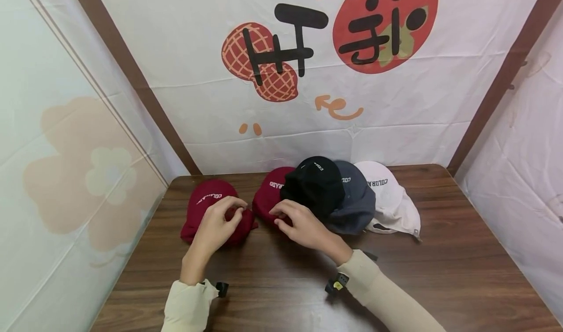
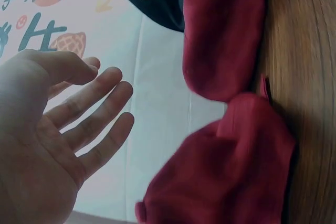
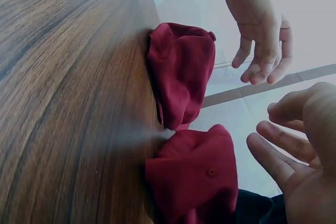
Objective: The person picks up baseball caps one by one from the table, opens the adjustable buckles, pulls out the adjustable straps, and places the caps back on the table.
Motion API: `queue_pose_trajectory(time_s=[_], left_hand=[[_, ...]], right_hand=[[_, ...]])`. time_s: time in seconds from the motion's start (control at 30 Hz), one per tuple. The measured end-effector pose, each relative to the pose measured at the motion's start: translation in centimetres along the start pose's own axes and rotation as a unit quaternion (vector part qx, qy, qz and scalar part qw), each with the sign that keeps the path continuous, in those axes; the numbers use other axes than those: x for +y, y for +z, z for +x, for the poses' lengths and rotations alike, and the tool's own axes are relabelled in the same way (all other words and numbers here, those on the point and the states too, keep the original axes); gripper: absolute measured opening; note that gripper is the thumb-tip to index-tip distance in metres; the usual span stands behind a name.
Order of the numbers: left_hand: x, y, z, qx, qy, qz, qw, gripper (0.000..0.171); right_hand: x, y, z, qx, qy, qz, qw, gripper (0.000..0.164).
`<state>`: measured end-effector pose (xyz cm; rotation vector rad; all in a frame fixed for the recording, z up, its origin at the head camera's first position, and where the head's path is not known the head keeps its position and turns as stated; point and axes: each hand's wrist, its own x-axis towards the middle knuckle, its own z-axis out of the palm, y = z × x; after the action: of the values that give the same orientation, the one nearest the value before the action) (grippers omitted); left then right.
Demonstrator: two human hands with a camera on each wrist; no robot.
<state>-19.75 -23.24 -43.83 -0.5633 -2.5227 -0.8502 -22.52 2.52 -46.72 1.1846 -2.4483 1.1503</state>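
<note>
My left hand [image 1: 220, 224] hovers over a dark red baseball cap [image 1: 198, 217] at the left, its fingers loosely bent with nothing between them. The left wrist view shows the same hand [image 2: 58, 124] apart from the red cloth. To the right, my right hand [image 1: 305, 227] hangs in front of a second dark red cap [image 1: 263, 200], fingers relaxed and holding nothing. A black cap [image 1: 314, 185] overlaps that red one and partly covers a dark grey-blue cap [image 1: 356, 202]. At the row's right end lies a white cap [image 1: 387, 192], its left side hidden.
The caps lie along the back of a brown wooden table [image 1: 457, 254]. Behind it hangs a white printed cloth [image 1: 396, 112], and more cloth [image 1: 53, 224] closes off the left side. Brown posts [image 1: 132, 73] stand at the back corners.
</note>
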Motion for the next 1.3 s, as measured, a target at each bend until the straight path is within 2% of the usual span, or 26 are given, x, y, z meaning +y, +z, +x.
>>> queue_pose_trajectory(time_s=[0.17,0.43,0.67,0.87,1.3], left_hand=[[-0.7,-0.8,-0.9,0.010,-0.004,0.014,0.9998,0.020],[-1.8,-1.7,-2.4,0.018,-0.021,0.027,0.9992,0.020],[-2.3,-2.5,-3.3,0.029,-0.031,0.036,0.9984,0.021],[-2.8,-3.0,-3.8,0.037,-0.022,0.046,0.9980,0.020],[-3.2,-3.8,-4.5,0.058,-0.014,0.061,0.9963,0.020]], right_hand=[[0.0,0.8,0.3,-0.012,-0.005,-0.006,1.000,0.025],[-0.2,1.9,0.7,-0.033,0.010,-0.015,0.999,0.027],[-0.6,2.9,1.5,-0.041,-0.007,-0.034,0.999,0.028],[-0.8,3.8,2.2,-0.059,-0.006,-0.052,0.997,0.028],[-1.0,5.1,3.2,-0.079,-0.002,-0.052,0.996,0.031]])
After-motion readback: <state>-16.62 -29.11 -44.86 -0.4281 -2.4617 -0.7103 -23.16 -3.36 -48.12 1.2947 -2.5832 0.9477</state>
